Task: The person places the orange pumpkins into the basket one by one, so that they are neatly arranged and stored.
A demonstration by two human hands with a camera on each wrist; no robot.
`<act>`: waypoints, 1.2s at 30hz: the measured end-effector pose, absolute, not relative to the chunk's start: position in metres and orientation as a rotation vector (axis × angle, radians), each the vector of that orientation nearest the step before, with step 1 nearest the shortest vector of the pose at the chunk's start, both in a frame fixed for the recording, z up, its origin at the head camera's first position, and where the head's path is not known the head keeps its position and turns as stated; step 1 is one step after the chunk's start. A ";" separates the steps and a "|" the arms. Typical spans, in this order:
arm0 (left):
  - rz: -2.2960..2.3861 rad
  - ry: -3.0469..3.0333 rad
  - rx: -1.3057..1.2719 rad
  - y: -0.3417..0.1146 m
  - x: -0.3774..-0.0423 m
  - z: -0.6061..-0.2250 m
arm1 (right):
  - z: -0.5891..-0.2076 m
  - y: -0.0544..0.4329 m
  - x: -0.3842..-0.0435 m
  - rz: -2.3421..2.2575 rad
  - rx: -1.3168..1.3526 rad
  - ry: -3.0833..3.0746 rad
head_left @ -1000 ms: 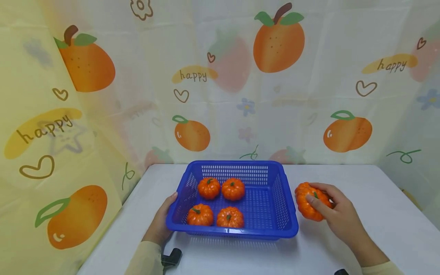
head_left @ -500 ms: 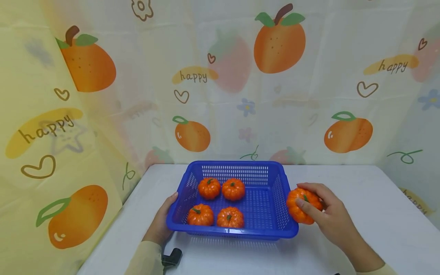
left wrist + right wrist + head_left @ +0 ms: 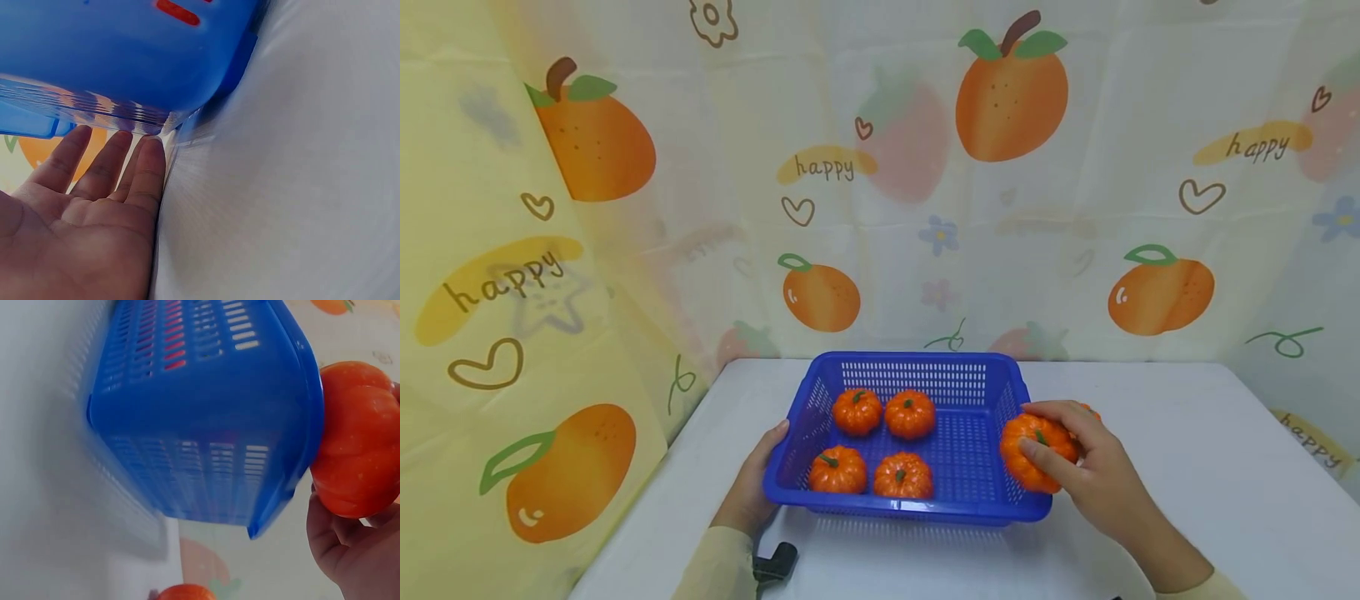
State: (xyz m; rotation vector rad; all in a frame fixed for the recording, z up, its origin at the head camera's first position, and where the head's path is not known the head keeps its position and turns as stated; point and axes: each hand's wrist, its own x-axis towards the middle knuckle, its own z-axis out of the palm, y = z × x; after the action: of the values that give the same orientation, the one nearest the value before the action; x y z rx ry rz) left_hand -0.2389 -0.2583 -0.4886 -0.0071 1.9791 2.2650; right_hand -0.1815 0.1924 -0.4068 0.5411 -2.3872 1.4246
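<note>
My right hand (image 3: 1097, 475) grips a small orange pumpkin (image 3: 1033, 454) with a green stem, held over the right rim of the blue plastic basket (image 3: 955, 507). In the right wrist view the held pumpkin (image 3: 356, 440) appears beside the basket's rim (image 3: 309, 400), with fingers (image 3: 325, 534) around its underside. My left hand (image 3: 748, 483) is at the basket's left side. The left wrist view shows its fingers (image 3: 103, 165) extended, tips touching the basket's slotted wall. Several like pumpkins (image 3: 902, 475) sit in the basket's left and middle part.
Partly hidden behind my right hand is another orange object (image 3: 1092, 410), seen also as an orange top (image 3: 186, 592) in the right wrist view. The basket stands on a white table (image 3: 1195, 433). A fruit-printed cloth (image 3: 1060, 200) hangs behind and along the sides.
My right hand has carried the pumpkin leftward, from beside the basket to over its right rim. An orange object behind that hand has come into sight. The left hand and basket have stayed put.
</note>
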 end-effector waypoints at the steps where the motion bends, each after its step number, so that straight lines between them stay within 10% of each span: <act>1: 2.264 1.983 -0.002 -0.258 -0.239 -0.489 | -0.407 0.190 -0.182 1.432 0.551 -2.386; 36: 2.257 1.989 -0.006 -0.259 -0.239 -0.488 | -0.401 0.147 -0.225 1.302 0.727 -2.594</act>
State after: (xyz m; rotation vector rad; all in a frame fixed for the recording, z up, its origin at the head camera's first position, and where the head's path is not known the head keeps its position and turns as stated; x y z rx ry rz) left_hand -0.2388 -0.2593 -0.4880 -0.0058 1.9894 2.2572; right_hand -0.2249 0.1474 -0.4010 0.7267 -2.5938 1.3016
